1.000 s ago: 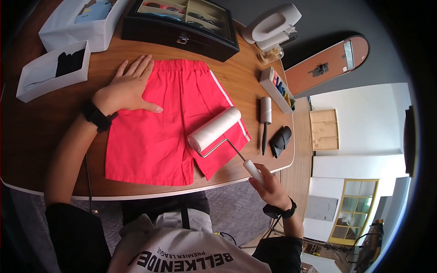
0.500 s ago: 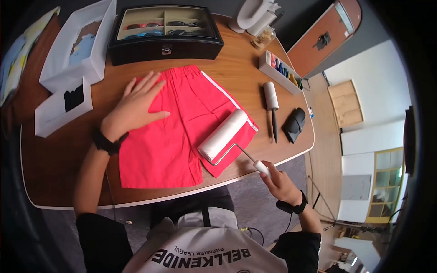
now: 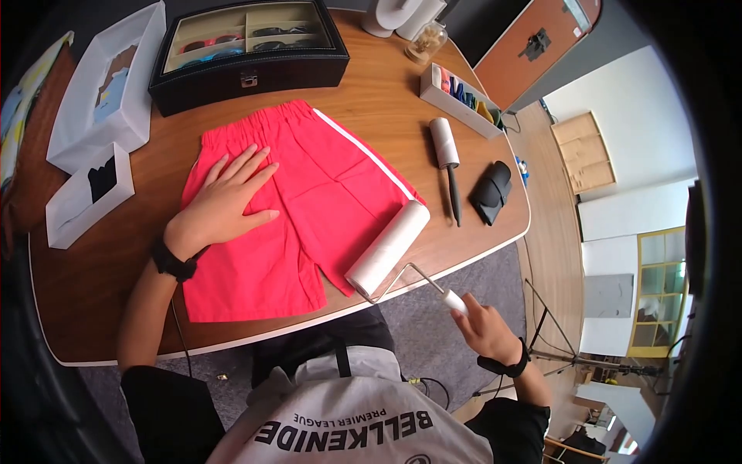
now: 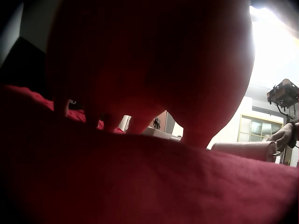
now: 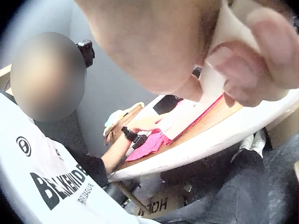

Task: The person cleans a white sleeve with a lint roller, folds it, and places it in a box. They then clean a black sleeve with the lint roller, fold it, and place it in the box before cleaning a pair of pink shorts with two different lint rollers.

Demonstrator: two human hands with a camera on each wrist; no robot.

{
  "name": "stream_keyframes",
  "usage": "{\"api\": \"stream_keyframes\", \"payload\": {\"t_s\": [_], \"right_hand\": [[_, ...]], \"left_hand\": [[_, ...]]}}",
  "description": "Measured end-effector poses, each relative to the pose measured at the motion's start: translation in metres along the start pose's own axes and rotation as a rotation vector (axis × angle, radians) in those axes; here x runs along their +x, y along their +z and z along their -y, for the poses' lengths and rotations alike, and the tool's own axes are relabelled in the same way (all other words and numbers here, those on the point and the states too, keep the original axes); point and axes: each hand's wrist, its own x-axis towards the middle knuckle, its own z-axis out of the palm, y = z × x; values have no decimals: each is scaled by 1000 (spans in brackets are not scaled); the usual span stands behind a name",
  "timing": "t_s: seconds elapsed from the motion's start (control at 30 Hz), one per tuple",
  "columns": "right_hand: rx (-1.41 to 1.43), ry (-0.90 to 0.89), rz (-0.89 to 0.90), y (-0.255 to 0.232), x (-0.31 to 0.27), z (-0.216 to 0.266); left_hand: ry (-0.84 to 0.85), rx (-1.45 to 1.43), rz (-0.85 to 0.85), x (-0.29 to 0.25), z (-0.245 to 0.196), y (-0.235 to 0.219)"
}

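Pink-red shorts [image 3: 332, 178] with a white side stripe lie flat on the wooden table. My left hand [image 3: 220, 209] presses on them below the waistband, fingers straight and spread. In my right hand [image 3: 491, 332] is the white handle [image 3: 454, 301] of a large lint roller, fingers curled round it; the right wrist view shows this grip [image 5: 252, 60] close up. The roller's white paper cylinder [image 3: 388, 247] overlaps the hem of the right-hand leg, one end past the stripe. From the left wrist view, the cylinder [image 4: 247, 150] appears beyond my thumb.
A smaller lint roller [image 3: 444, 143] and a black folded case [image 3: 492, 192] lie to the right. Behind stand a black glasses box [image 3: 247, 77] and a white tray of small coloured items [image 3: 464, 108]. White boxes [image 3: 93, 197] stand at the left. The table's white edge [image 3: 433, 278] runs close under the roller.
The roller has moved down the leg to its hem, towards the table's front edge. My left hand sits lower on the shorts, leaving the waistband's left corner uncovered. The head view has shifted.
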Motion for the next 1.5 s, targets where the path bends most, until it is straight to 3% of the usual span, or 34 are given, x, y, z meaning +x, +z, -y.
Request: {"api": "stream_keyframes", "payload": {"t_s": [0.27,0.33,0.37,0.47,0.6,0.7,0.73,0.83,1.2,1.5], "right_hand": [[127,-7,-17,-16,-6,5],[386,104,35,-13,-2,2],[379,101,35,-10,4,5],[235,-57,-150,1,32,31],[191,-216,-266,10,80,54],[141,-145,-225,7,110,74],[111,-242,-276,9,121,74],[61,-305,-317,7,149,82],[233,-292,-244,-4,221,119],[266,-299,-181,-6,229,125]], "left_hand": [[15,35,-109,-3,16,-16],[-47,76,-132,-3,26,-24],[-51,73,-139,-5,32,-24],[-176,4,-78,-7,50,-17],[-185,2,-100,-5,56,-12],[-189,30,-89,-5,56,-10],[-185,25,-75,-5,56,-10],[-187,14,-66,-5,55,-11],[-181,-23,-96,-5,58,-6],[-197,-39,-122,-5,58,-6]]}}
